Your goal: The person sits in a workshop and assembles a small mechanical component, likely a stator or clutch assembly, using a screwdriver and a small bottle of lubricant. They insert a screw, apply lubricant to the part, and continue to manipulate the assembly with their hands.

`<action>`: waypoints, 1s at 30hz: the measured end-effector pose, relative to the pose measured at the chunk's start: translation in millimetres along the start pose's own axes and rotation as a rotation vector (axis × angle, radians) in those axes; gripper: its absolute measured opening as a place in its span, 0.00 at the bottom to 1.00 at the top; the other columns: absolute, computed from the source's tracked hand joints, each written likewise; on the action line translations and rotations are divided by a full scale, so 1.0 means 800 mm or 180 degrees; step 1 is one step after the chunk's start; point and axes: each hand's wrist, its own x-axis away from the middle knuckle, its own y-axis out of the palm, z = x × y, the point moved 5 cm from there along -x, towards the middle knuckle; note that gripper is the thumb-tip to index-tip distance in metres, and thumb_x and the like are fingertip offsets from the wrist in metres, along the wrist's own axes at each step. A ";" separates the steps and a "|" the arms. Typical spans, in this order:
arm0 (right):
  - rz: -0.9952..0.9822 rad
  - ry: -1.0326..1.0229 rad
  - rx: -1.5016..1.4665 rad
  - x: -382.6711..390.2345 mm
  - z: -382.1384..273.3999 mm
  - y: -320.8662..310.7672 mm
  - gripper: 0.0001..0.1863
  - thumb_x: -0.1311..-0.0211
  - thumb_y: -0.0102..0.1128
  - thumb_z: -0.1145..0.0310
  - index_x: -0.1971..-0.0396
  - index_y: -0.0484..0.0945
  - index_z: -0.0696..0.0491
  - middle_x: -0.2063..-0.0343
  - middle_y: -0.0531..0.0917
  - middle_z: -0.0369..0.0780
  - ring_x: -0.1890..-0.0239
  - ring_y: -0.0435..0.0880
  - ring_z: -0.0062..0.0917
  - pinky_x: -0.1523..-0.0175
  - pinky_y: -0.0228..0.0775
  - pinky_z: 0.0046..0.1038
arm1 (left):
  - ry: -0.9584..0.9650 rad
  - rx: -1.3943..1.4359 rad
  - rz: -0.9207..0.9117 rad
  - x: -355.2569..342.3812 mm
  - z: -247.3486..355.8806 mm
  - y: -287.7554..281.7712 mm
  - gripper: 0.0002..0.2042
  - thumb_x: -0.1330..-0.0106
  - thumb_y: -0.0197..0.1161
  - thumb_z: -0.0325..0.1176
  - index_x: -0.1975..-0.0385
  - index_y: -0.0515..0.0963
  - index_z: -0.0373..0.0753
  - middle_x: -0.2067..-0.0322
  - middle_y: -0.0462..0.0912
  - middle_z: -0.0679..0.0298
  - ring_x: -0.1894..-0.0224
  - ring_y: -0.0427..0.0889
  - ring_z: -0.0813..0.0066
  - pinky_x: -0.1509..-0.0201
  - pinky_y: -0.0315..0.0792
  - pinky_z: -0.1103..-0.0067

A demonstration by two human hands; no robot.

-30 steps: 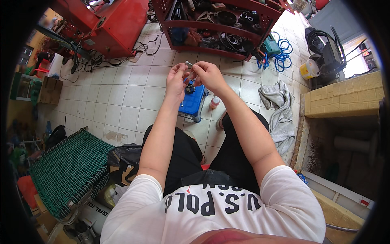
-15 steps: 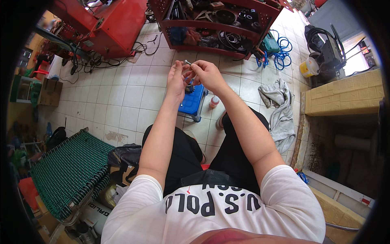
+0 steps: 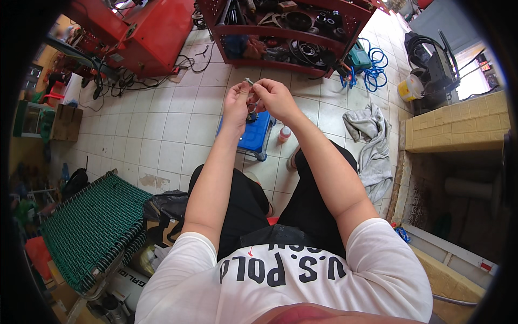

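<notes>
Above a small blue plastic stool, my two hands meet at a small, slim metal piece that resembles a bolt; its exact kind is too small to make out. My left hand pinches it between thumb and fingers. From the other side my right hand is closed at its end, thumb against fingers. A dark metal part rests on the stool, partly hidden behind my hands. Just right of the stool stands a small bottle with reddish contents.
A red tool cart full of parts stands ahead, with a red machine and cables to its left. Blue hose and a grey cloth lie on the right. A green woven folding seat is at left.
My left fingers have bent in and closed round the small metal piece, where they were straighter before. The piece has shifted slightly; my right hand stays nearly in place.
</notes>
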 end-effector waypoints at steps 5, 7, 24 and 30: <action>-0.0007 0.0038 0.0035 0.002 -0.003 -0.001 0.14 0.24 0.53 0.63 0.57 0.79 0.61 0.70 0.86 0.39 0.77 0.82 0.17 0.70 0.76 0.22 | -0.0416 0.0253 0.0276 -0.004 -0.013 -0.010 0.23 0.26 0.58 0.57 0.47 0.69 0.44 0.56 0.79 0.66 0.56 0.79 0.76 0.56 0.75 0.76; 0.0054 0.0015 0.0009 0.003 -0.004 -0.003 0.14 0.25 0.54 0.64 0.59 0.80 0.61 0.72 0.86 0.39 0.75 0.84 0.19 0.69 0.79 0.24 | -0.0207 0.0365 0.0110 0.002 0.001 0.002 0.21 0.24 0.56 0.54 0.47 0.69 0.43 0.57 0.78 0.66 0.56 0.79 0.75 0.56 0.75 0.75; 0.0029 -0.0022 0.0224 0.000 0.000 -0.001 0.14 0.24 0.54 0.64 0.58 0.79 0.61 0.70 0.86 0.39 0.77 0.82 0.18 0.70 0.77 0.23 | -0.0087 0.0018 0.0056 -0.009 -0.014 -0.006 0.24 0.28 0.61 0.57 0.47 0.69 0.45 0.56 0.79 0.67 0.55 0.80 0.76 0.54 0.74 0.75; 0.0028 0.0015 0.0313 0.001 -0.001 -0.005 0.14 0.24 0.53 0.63 0.58 0.78 0.61 0.71 0.86 0.39 0.78 0.82 0.17 0.71 0.76 0.22 | -0.0153 0.0443 0.0125 -0.002 -0.001 -0.003 0.19 0.28 0.65 0.50 0.48 0.70 0.47 0.56 0.80 0.69 0.56 0.79 0.78 0.55 0.74 0.75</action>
